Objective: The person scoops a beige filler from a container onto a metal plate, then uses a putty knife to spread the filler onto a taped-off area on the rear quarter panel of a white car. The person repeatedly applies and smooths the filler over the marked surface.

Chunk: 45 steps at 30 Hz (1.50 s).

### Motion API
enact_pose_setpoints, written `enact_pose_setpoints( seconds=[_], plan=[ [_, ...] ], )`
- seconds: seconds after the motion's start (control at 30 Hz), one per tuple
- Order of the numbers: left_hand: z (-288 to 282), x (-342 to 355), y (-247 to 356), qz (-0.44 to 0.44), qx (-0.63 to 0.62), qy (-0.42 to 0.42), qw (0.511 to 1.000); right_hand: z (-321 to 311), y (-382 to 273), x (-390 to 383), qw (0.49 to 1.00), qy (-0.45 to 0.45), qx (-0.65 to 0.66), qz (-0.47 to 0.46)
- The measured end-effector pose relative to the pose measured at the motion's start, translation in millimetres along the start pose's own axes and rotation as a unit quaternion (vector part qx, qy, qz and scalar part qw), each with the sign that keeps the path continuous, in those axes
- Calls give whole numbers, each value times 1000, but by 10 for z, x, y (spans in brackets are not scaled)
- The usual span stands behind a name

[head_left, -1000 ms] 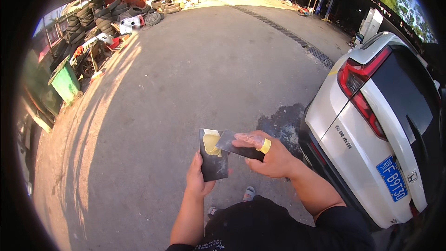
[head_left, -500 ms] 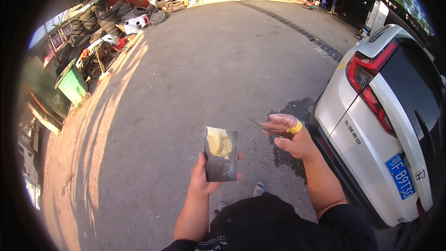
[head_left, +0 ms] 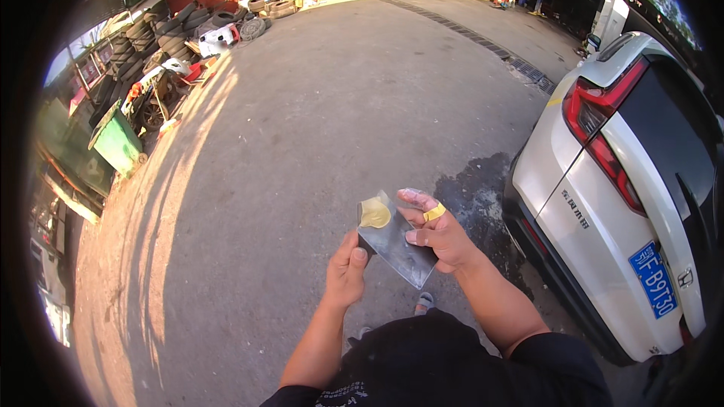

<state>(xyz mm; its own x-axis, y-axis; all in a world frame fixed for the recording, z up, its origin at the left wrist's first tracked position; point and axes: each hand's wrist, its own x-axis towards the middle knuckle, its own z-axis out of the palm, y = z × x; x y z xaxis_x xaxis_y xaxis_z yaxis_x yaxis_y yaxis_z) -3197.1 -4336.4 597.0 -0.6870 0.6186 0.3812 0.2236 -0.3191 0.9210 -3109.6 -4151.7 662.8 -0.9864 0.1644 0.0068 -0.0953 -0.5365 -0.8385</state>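
Observation:
Just ahead of my body, my left hand [head_left: 347, 271] is closed on the left edge of a flat, dark grey filler board [head_left: 367, 238]. Pale yellow filler putty [head_left: 375, 213] lies in a smooth lump at its far end. Closed from the other side, my right hand [head_left: 437, 237] presses its thumb on a thin grey scraper [head_left: 413, 260], tilted across the board. The two plates overlap, and I cannot tell exactly where one ends. A yellow band [head_left: 435, 212] wraps a finger of my right hand, and whitish film or residue covers its fingertips.
A silver-white car [head_left: 596, 203] stands close on my right, by a dark wet patch [head_left: 475, 188] on the concrete. Piled tyres [head_left: 162, 34] and a green wheeled bin [head_left: 118, 141] are at the left. A drain grate [head_left: 467, 36] crosses the far ground.
My hands have come together. The board has turned, and the scraper has moved left onto it. The putty now looks smaller and rounder.

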Motion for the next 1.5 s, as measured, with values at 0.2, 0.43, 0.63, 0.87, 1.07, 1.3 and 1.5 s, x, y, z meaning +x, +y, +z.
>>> enact_pose_setpoints(
  seconds=[0.2, 0.43, 0.63, 0.87, 1.07, 1.3, 1.5],
  plan=[
    [-355, -51, 134, -230, -307, -91, 919, -106, -344, -37, 976, -91, -101, -172],
    [-443, -265, -53, -209, -582, -150, 772, 295, -373, 102, 829, -310, -412, -214],
    [-391, -218, 66, -197, -536, -55, 819, 212, -313, 313, 807, -185, -556, -71],
    [-242, 20, 97, -75, -289, 135, 945, 630, 325, 329, 767, -62, -612, -180],
    [-386, -5, -31, -41, -168, 171, 970, 804, 136, 382, 846, -41, -511, -144],
    [-771, -53, -65, -196, -441, 40, 875, 661, 36, 265, 783, -126, -545, -272],
    [-814, -30, -164, -225, -584, -188, 757, 551, -259, 435, 790, -211, -549, -173]
  ],
)
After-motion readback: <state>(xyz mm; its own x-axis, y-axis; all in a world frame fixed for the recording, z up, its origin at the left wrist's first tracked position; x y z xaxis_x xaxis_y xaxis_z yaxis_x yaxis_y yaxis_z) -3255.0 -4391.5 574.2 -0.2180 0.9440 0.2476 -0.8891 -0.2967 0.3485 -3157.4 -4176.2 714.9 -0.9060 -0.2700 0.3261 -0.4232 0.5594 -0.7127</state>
